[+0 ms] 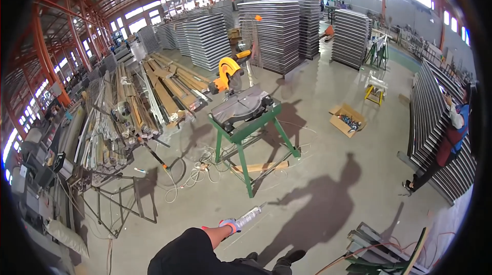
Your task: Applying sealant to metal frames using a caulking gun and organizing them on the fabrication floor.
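My left hand (230,225), in a grey glove with pink edging, reaches forward from a black short sleeve. Its fingers are closed around the rear end of a pale, translucent sealant tube (248,217), whose thin nozzle points forward and right. The tube is held above the concrete floor, touching nothing else that I can see. Ahead of it stands a green metal stand (245,144) carrying a miter saw (229,72) with a yellow head. My right hand is out of view.
Cables (202,168) and a wooden board (260,167) lie by the stand. Lengths of profile (105,139) are piled left. An open cardboard box (347,120) and a yellow step stool (375,92) stand right. A person (453,134) works at stacked panels (428,113). Metal offcuts (376,247) lie near right.
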